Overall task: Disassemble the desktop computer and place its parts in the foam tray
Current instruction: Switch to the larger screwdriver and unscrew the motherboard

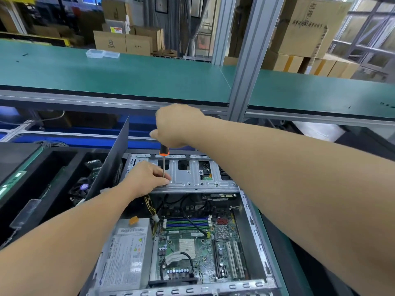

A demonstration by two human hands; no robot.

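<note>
Right now the work is on a screw in the metal drive cage (192,176) at the far end of the open desktop computer (188,227), which lies on its side on the green bench (275,242) with its cover off. The right hand (177,124) is wrapped round the handle of a screwdriver (164,163), held upright with the shaft pointing straight down to the cage's near left corner. The left hand (147,178) pinches the lower shaft near the tip, fingers curled about it, steadying it on the screw; the screw head itself is hidden behind those fingers.

Inside the case the power supply (126,253) sits at the near left, and the motherboard (196,242) with its memory slots and cables fills the rest, so most of the stripping-down looks undone. The black foam tray (53,159) stands just beside the case's left edge, with a fan (82,188) and what seem to be circuit boards already in its pockets.

My judgement: this is the cage-release step. Next, the driver needs firm downward pressure while turning, then the loosened screw must be caught before it drops among the cables below.
</note>
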